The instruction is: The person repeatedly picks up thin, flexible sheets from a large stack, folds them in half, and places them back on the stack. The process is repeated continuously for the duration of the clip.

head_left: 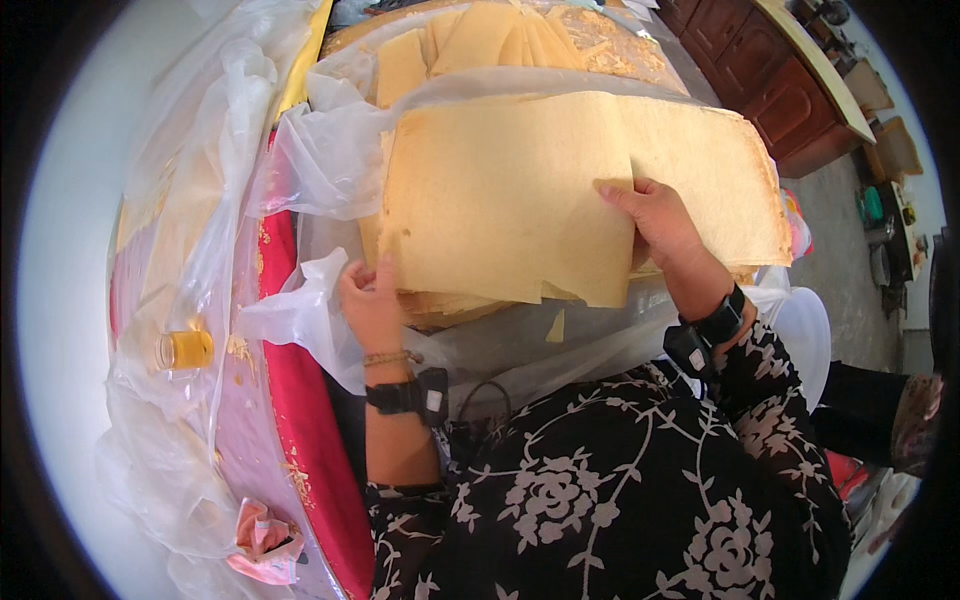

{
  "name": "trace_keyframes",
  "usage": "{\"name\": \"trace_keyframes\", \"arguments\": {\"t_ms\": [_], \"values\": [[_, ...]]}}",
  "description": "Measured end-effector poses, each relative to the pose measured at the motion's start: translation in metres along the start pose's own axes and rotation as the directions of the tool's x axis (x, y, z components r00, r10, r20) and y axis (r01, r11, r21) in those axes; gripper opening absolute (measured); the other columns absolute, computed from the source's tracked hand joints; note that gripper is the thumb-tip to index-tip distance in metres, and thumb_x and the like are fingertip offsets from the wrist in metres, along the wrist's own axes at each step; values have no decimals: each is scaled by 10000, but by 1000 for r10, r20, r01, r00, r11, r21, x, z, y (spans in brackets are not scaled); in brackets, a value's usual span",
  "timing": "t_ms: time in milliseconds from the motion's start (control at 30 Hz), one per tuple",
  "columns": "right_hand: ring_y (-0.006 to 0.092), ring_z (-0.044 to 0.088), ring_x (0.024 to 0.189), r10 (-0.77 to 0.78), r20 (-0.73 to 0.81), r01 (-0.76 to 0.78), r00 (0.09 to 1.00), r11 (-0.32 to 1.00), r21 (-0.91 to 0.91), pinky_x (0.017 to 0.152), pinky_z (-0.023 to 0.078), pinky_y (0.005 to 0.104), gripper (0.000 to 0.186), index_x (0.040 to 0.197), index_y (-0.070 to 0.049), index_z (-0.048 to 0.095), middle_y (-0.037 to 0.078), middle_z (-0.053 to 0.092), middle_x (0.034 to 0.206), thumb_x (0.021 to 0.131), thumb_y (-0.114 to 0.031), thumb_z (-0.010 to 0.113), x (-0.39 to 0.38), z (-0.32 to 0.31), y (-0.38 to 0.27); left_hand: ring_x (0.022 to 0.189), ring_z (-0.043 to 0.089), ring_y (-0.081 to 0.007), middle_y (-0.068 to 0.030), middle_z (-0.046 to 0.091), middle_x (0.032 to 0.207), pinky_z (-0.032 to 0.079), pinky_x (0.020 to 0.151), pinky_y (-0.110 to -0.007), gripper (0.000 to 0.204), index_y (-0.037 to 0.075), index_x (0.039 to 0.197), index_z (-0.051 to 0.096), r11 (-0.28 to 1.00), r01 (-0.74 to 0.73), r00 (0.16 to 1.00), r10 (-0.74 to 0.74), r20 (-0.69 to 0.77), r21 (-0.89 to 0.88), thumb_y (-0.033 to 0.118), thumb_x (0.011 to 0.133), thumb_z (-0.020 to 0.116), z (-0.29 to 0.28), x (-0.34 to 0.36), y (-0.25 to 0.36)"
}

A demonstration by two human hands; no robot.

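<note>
A thin, stiff-looking tan sheet [510, 190] lies across the front of me, its lower edge slightly ragged with a small notch. The right edge of it is pinched by my right hand [660, 222], thumb on top and fingers beneath. At the lower left corner, my left hand [372, 305] is closed around the edge, its fingers partly hidden. Beneath is a stack of similar sheets [710, 180], showing at the right with browned, crumbly rims. A small torn scrap [556, 326] sits just below the notch.
Clear plastic film [320, 160] surrounds the stack. Beyond it are more fanned tan sheets [480, 40] and crumbs. At the left are a jar of yellow liquid [184, 350], red cloth [310, 450] and a pink cloth [265, 545]. Brown cabinets [760, 75] stand at far right.
</note>
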State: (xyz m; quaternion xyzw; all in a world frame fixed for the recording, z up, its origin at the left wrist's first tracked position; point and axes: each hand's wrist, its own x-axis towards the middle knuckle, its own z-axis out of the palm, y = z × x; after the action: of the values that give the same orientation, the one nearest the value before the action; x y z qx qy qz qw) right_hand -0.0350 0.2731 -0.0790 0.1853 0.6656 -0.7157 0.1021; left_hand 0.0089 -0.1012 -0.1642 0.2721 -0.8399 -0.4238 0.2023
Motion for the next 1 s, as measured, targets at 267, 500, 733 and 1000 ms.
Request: {"name": "trace_keyframes", "arguments": {"t_ms": [267, 500, 733, 1000], "values": [[204, 722, 733, 75, 21, -66, 997, 956, -287, 608, 573, 338, 518, 1209, 47, 681, 119, 755, 966, 888, -329, 835, 21, -29, -31, 958, 695, -213, -163, 743, 1071, 544, 881, -347, 576, -40, 1209, 705, 998, 21, 963, -6, 271, -52, 454, 920, 772, 8, 34, -13], [257, 752, 900, 162, 165, -177, 973, 981, 77, 758, 626, 372, 509, 1263, 62, 645, 173, 744, 1110, 904, -254, 820, 48, -61, -22, 776, 688, -187, -108, 756, 904, 559, 762, -349, 517, -37, 1171, 712, 1000, -7, 931, 11, 365, -12, 448, 995, 686, -7, 7, 12], [312, 735, 1055, 224, 354, -337, 908, 893, 300, 905, 620, 417, 533, 1325, 102, 588, 227, 709, 1224, 922, -181, 791, 55, -78, -17, 675, 629, -83, 10, 700, 860, 433, 530, -249, 313, 113, 1053, 719, 734, 557, 713, -184, 676, -388, 421, 993, 707, -17, -6, 56], [337, 720, 1048, -468, -113, 289, 877, 699, -654, 888, 588, 438, 596, 1366, 0, 622, 180, 717, 1249, 879, -270, 834, 27, -52, -54, 783, 672, -107, -2, 739, 1064, 456, 567, -249, 333, 115, 1235, 668, 674, 640, 643, -207, 738, -369, 341, 992, 700, -21, -26, 94]]}}
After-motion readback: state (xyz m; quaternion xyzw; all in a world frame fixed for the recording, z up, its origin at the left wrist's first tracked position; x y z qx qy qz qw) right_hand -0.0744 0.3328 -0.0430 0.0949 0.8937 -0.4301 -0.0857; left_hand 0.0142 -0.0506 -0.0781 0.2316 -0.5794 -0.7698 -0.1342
